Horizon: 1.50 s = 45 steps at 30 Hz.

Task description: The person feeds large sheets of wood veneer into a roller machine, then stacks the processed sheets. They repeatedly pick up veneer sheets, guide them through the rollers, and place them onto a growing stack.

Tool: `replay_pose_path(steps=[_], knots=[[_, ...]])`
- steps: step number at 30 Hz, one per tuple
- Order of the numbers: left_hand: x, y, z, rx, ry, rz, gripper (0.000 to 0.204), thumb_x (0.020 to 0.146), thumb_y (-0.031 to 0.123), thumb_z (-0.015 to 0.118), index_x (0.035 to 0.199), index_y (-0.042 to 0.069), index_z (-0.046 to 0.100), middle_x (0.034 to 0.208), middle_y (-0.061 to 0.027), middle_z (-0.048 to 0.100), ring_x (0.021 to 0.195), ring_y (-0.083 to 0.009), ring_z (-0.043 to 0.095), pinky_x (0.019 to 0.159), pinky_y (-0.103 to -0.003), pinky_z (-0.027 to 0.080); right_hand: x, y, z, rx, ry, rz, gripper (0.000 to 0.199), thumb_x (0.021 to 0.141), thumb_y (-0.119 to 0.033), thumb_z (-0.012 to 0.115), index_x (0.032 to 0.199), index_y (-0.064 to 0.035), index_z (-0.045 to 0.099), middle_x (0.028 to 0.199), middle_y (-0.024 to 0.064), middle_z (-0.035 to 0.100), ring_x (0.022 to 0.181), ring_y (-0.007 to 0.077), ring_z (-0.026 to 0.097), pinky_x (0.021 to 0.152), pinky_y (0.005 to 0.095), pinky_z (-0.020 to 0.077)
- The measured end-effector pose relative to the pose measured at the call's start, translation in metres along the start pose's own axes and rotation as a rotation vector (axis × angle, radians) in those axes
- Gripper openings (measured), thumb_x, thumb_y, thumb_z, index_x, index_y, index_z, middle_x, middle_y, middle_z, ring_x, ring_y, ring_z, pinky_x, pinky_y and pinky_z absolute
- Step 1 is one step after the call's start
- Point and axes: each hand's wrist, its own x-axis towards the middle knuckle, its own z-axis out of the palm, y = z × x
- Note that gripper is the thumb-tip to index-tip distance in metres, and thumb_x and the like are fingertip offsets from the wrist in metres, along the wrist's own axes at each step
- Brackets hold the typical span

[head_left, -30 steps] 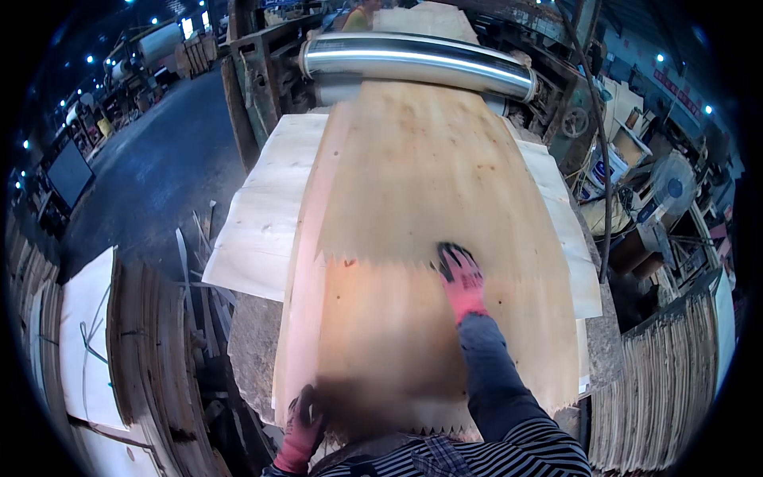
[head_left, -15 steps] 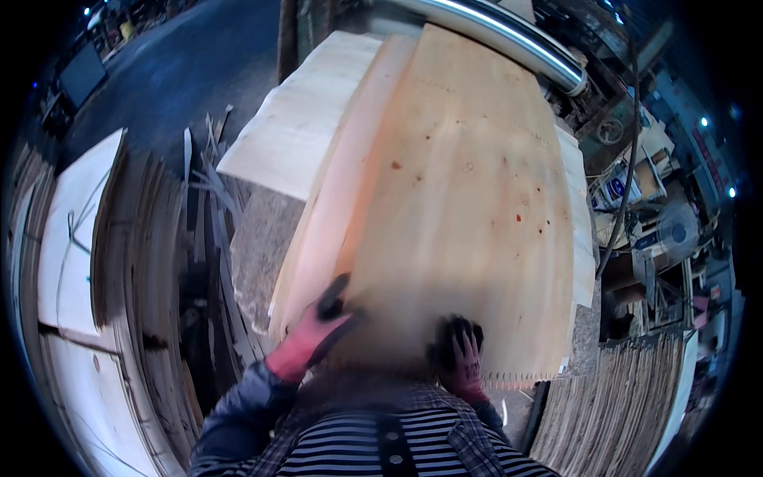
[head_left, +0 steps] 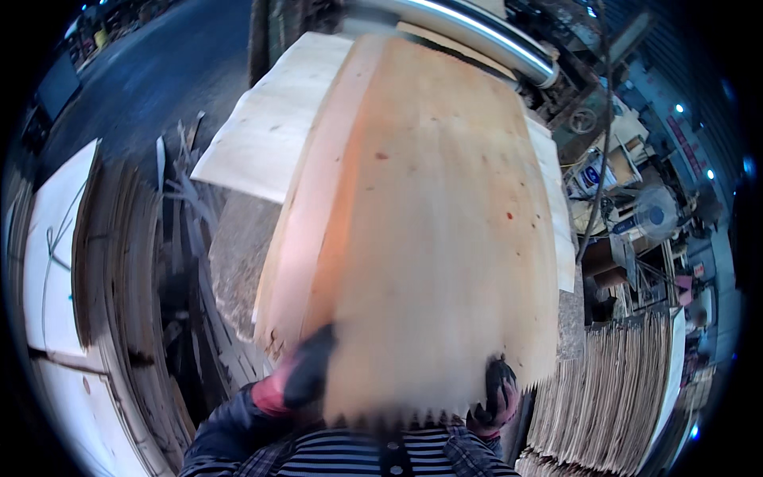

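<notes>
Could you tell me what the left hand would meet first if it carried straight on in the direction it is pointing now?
The left hand points up and away along the near edge of the veneer sheet, so it would most likely just slide further over that sheet. Depth is blurred, but nothing else shows before the metal roller.

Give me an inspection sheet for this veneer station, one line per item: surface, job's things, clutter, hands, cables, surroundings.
Surface: pale flat board lies under the sheet, jutting out to the left.
Job's things: large thin veneer sheet, ragged and blurred along its near edge; far end lies by a shiny metal roller.
Clutter: loose wood strips heaped at the left.
Hands: left hand and right hand, both gloved, grip the near corners of the sheet.
Cables: a dark cable hangs at the right.
Surroundings: stacked veneer on the right, more stacks on the left, dark floor beyond.
</notes>
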Motion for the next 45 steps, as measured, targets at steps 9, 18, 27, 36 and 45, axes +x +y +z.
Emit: replay_pose_path(steps=[9,18,27,36,45], knots=[[0.031,-0.105,-0.105,0.943,0.566,0.21,0.063,0.078,0.007,0.055,0.131,0.0,0.021,0.127,-0.0188,0.035,0.114,-0.0278,0.037,0.094,-0.034,0.033,0.14,0.062,0.103,-0.087,-0.212,-0.049,0.052,0.051,-0.024,0.069,0.1,-0.0085,0.058,0.104,0.0115,0.055,0.097,0.0303,0.051,0.084,0.0434,0.0395],[0.038,-0.033,-0.069,0.27,0.614,-0.143,0.043,0.083,0.01,0.054,0.121,-0.002,0.04,0.105,-0.0103,0.055,0.096,-0.0146,0.051,0.082,-0.025,0.041,0.233,0.136,0.242,-0.028,-0.126,0.058,0.055,0.062,-0.022,0.065,0.114,-0.0094,0.049,0.115,0.0114,0.047,0.109,0.0294,0.042,0.094,0.0419,0.0314],[0.049,-0.038,-0.114,0.301,0.282,-0.184,0.035,0.082,0.016,0.054,0.112,-0.002,0.05,0.107,-0.0088,0.055,0.1,-0.0152,0.051,0.086,-0.026,0.039,0.127,0.074,0.184,0.068,-0.492,0.084,0.064,0.068,-0.029,0.064,0.121,-0.0012,0.039,0.125,0.0191,0.036,0.117,0.0376,0.031,0.099,0.0458,0.0235],[0.043,-0.02,-0.087,0.077,0.326,-0.153,0.038,0.08,0.018,0.057,0.112,-0.002,0.049,0.104,-0.0076,0.057,0.094,-0.0139,0.054,0.081,-0.025,0.042,-0.011,0.004,0.077,0.077,-0.57,-0.04,0.064,0.065,-0.032,0.064,0.117,0.0001,0.043,0.121,0.0207,0.039,0.114,0.038,0.035,0.098,0.0504,0.0237],[0.041,0.022,0.036,0.892,0.338,0.088,0.054,0.075,0.024,0.063,0.116,0.0,0.038,0.087,-0.0143,0.057,0.077,-0.0185,0.057,0.069,-0.029,0.046,-0.021,-0.02,0.073,0.005,-0.458,-0.021,0.07,0.066,-0.031,0.065,0.12,0.0037,0.038,0.121,0.0215,0.04,0.114,0.0363,0.037,0.096,0.0499,0.0263]])
